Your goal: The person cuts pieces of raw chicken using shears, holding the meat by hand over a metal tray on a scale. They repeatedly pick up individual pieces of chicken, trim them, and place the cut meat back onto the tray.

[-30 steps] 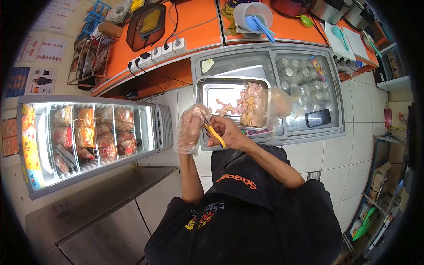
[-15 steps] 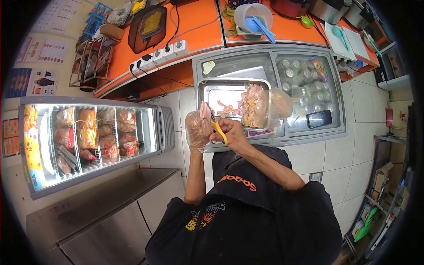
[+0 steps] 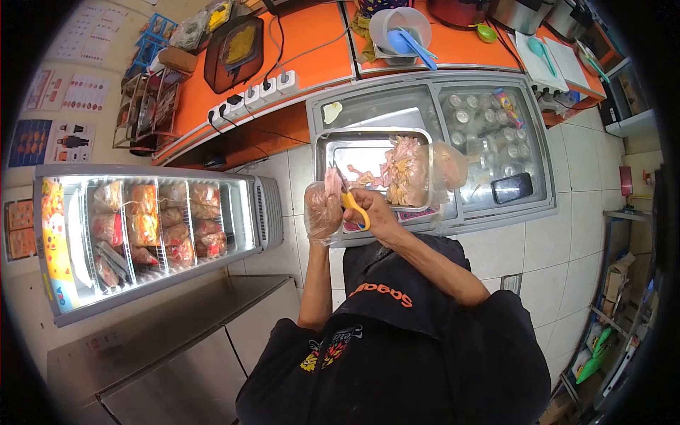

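Left hand (image 3: 323, 218) grips meat (image 3: 331, 183), likely light, soft, slippery; hold its lower end; right hand (image 3: 373, 211) holds scissors (image 3: 349, 200).

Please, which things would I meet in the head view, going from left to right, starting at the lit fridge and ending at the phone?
Fridge → left hand → scissors → meat pile → phone.

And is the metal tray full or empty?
Only partly full. Pale meat is heaped toward the picture's right side of the metal tray, while bare shiny metal shows on the left.
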Motion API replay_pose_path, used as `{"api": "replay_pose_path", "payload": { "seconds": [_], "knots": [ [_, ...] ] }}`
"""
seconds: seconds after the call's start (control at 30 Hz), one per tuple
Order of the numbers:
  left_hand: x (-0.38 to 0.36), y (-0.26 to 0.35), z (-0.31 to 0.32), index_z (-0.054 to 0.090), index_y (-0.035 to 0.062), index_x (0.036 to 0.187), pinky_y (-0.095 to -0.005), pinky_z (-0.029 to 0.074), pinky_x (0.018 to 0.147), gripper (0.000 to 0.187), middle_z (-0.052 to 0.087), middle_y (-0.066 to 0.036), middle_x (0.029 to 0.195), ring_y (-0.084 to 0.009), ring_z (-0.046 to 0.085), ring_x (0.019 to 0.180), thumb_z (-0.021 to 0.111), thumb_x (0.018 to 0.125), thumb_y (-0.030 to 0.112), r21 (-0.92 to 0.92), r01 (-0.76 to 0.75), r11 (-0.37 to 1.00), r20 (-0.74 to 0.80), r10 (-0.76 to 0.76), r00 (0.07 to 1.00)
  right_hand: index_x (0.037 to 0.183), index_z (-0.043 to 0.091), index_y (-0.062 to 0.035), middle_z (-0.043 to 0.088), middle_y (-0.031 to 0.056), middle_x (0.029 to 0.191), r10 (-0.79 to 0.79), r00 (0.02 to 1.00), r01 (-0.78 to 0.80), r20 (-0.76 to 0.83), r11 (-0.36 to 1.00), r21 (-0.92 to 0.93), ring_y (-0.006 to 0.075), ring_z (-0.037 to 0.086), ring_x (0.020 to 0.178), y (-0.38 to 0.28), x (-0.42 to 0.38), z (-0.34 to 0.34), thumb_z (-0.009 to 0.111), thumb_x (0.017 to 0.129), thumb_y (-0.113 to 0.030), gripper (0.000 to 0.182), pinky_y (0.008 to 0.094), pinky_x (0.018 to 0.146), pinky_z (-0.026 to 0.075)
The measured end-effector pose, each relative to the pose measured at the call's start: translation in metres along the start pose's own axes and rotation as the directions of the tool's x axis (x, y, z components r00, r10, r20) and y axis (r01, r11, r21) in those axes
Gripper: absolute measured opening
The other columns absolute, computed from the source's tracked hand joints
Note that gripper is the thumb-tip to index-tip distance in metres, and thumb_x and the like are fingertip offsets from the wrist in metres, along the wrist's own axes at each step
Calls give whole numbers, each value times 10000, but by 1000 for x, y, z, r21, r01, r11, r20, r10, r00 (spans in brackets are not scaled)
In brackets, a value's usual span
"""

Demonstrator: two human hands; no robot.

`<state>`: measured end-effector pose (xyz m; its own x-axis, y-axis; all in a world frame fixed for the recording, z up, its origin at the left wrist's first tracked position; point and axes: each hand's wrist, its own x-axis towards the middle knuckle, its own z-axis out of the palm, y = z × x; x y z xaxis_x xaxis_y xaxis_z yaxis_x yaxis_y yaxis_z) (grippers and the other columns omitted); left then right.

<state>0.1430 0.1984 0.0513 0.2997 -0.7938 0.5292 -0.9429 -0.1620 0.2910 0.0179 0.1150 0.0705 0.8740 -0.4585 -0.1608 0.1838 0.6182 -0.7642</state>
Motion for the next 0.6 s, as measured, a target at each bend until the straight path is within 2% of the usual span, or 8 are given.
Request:
{"api": "replay_pose_path", "payload": {
  "seconds": [0.03, 0.13, 0.23, 0.27, 0.37, 0.43, 0.53, 0.6],
  "knots": [
    [2, 2, -1, 589, 19, 1066, -418, 415, 794, 278, 593, -125, 906, -297, 539, 832, 494, 810, 69, 107, -81, 991, -42, 86, 995, 748, 551, -83, 582, -48, 618, 16, 1000, -15, 17, 999, -34, -13, 394, 528, 6, 0, -6, 783, 758, -230, 274, 176, 480, 266],
    [-4, -5, 7, 588, 18, 1038, -429, 413, 780, 290, 594, -113, 969, -279, 570, 833, 556, 824, 210, 48, 5, 999, -40, -3, 999, 909, 600, -50, 580, -53, 740, 66, 998, -63, 8, 975, -212, 19, 521, 665, 11, 1, -13, 760, 777, -217, 266, 156, 610, 407],
    [-5, -8, 13, 596, 23, 1017, -439, 409, 784, 288, 595, -119, 962, -286, 566, 827, 588, 775, 179, -66, 2, 998, 43, 1, 999, 918, 598, -48, 605, -34, 762, 83, 996, -83, -18, 996, -26, 21, 537, 675, -2, 2, -10, 753, 783, -195, 253, 158, 613, 414],
    [-11, -14, 20, 607, 34, 1020, -432, 401, 816, 301, 600, -111, 960, -292, 564, 852, 580, 791, 227, -78, 79, 994, 119, -70, 990, 921, 596, -48, 609, -31, 768, 96, 995, -96, -8, 995, -41, 20, 538, 676, 0, 2, -13, 750, 786, -194, 252, 157, 613, 413],
    [-21, -25, 33, 619, 37, 1028, -421, 398, 822, 371, 604, -99, 951, -294, 559, 862, 492, 863, 344, -76, 98, 992, 59, -94, 994, 920, 589, -49, 616, -23, 776, 104, 995, -103, 7, 990, -99, 19, 539, 678, 10, 2, -23, 743, 794, -190, 244, 157, 614, 413],
    [-16, -23, 29, 621, 38, 1027, -418, 398, 819, 354, 606, -96, 952, -297, 556, 868, 501, 858, 326, -17, 15, 1000, 99, -13, 995, 906, 585, -48, 617, -21, 772, 66, 998, -65, 0, 985, -159, 20, 538, 677, 10, 2, -23, 736, 800, -191, 233, 160, 617, 417],
    [-7, -9, 24, 621, 35, 1017, -428, 392, 826, 325, 609, -98, 975, -298, 553, 878, 525, 841, 291, -81, 49, 996, 86, -42, 995, 737, 536, -85, 543, -66, 606, -22, 996, 24, -92, 999, 22, -12, 367, 529, -1, 7, -9, 766, 779, -207, 264, 179, 461, 244],
    [-8, -11, 25, 632, 39, 1003, -441, 376, 846, 338, 625, -100, 984, -290, 550, 889, 494, 861, 314, -193, 168, 967, 114, -148, 982, 817, 558, -66, 596, -30, 711, 19, 1000, -21, -23, 997, -79, 11, 479, 628, 4, 5, -22, 741, 799, -195, 225, 172, 573, 365]
  ]
}}
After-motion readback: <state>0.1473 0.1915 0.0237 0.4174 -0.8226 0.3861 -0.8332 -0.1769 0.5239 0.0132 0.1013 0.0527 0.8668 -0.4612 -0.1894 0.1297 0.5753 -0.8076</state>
